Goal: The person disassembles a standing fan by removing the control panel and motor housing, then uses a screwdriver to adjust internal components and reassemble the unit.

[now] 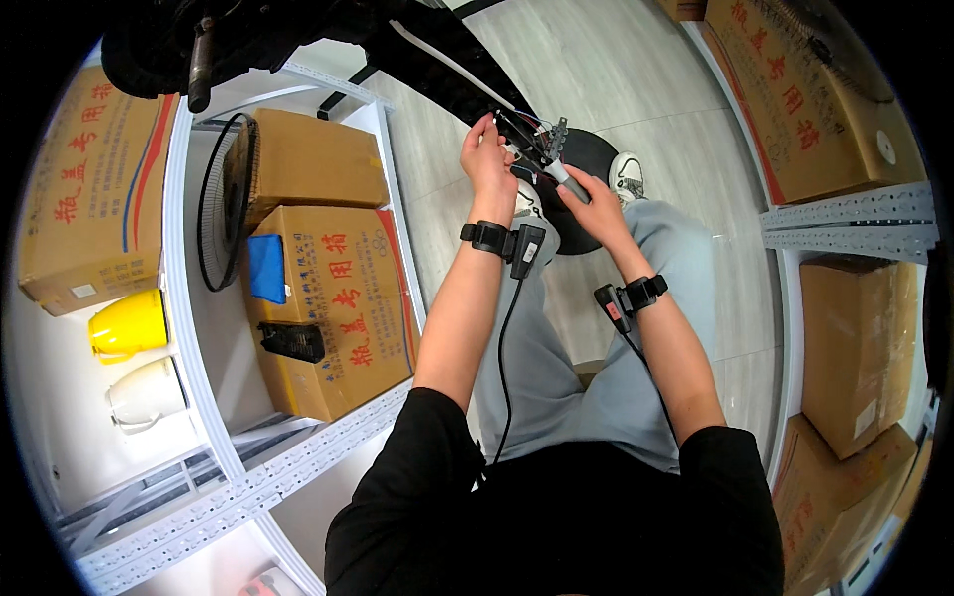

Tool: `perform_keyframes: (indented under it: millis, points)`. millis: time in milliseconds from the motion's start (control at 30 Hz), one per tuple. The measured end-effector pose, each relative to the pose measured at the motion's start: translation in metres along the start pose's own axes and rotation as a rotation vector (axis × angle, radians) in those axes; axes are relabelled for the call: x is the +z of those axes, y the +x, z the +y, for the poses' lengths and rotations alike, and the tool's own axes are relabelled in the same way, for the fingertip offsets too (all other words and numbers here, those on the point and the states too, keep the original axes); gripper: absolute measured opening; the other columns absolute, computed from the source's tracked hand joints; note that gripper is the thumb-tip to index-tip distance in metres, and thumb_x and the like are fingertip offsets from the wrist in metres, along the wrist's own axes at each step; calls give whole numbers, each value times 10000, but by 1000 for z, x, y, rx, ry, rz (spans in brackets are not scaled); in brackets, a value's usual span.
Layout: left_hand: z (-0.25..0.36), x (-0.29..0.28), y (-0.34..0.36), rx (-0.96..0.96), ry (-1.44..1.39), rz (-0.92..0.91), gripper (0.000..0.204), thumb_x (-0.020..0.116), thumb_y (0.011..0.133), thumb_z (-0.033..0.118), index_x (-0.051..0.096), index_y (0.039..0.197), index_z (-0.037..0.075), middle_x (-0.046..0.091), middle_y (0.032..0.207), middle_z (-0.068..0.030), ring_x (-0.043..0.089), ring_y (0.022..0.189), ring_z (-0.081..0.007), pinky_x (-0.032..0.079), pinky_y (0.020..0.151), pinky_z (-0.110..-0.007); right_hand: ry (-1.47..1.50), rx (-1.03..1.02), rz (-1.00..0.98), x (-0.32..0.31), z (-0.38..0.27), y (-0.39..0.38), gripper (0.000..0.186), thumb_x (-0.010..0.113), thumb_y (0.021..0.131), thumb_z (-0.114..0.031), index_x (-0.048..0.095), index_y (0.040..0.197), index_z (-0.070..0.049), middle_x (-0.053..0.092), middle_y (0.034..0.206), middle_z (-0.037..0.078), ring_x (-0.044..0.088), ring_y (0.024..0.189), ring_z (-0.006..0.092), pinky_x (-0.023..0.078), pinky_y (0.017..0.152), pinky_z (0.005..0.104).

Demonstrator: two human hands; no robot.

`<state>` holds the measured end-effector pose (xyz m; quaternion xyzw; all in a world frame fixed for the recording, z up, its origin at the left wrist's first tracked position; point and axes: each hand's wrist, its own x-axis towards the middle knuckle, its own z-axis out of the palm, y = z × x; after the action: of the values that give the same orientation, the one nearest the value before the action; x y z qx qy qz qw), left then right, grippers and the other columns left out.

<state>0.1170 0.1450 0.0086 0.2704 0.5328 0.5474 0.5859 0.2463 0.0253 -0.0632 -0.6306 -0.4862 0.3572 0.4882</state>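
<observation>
My left hand (485,164) is closed, its fingertips pinched together against the lower part of a black stand post (452,70). Whatever it pinches is too small to make out. In my right hand (598,211) is a grey-handled tool (570,183), its far end reaching to the post. A dark grey notched piece (558,137) sits just beyond that end, and thin wires show beside it. Below the hands lies the round black base (588,159) of the stand, on the floor between my shoes. At the upper left, a dark motor head with a bare metal shaft (202,65) tops the post.
White metal shelving (204,397) on the left holds cardboard boxes (333,298), a round black fan grille (221,204), a blue packet (266,268), a black plastic part (291,342), a yellow jug (127,326) and a white jug (147,395). More boxes (845,348) stand on the right shelves.
</observation>
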Motion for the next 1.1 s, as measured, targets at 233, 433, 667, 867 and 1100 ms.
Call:
perform_keyframes:
  millis: [233, 433, 667, 867, 1100]
  points:
    - [2, 0, -1, 31, 139, -55, 249, 530, 982, 127, 596, 1213, 63, 475, 714, 12, 380, 526, -59, 327, 452, -221, -4, 1, -21, -4, -1, -2, 436, 661, 873, -321, 601, 1272, -157, 636, 1050, 152, 614, 994, 329, 482, 848, 376]
    - [2, 0, 1, 25, 168, -68, 256, 510, 989, 125, 581, 1228, 67, 462, 708, 15, 372, 526, -61, 321, 456, -222, -15, -10, -30, -8, -6, -4, 431, 656, 887, -297, 591, 1289, -155, 633, 1032, 129, 620, 963, 294, 478, 832, 352]
    - [10, -1, 3, -18, 206, -109, 267, 505, 985, 119, 570, 1232, 42, 459, 703, 18, 361, 513, -67, 316, 457, -232, -32, -53, 37, -6, -5, 0, 419, 674, 864, -266, 609, 1266, -168, 621, 987, 135, 614, 943, 320, 484, 811, 379]
    - [17, 7, 3, -95, 91, -42, 265, 517, 948, 75, 580, 1190, -13, 456, 686, 18, 367, 508, -73, 318, 455, -234, -31, -43, 89, -8, -7, 3, 403, 676, 860, -218, 619, 1258, -209, 607, 1032, 110, 611, 966, 305, 489, 809, 383]
    - [-1, -2, 17, 346, 516, 16, 194, 618, 894, 106, 655, 1028, -29, 591, 721, -18, 486, 574, -74, 385, 510, -238, -39, -67, 94, -9, -11, 7, 408, 672, 859, -209, 616, 1264, -226, 608, 1046, 101, 606, 986, 308, 489, 817, 386]
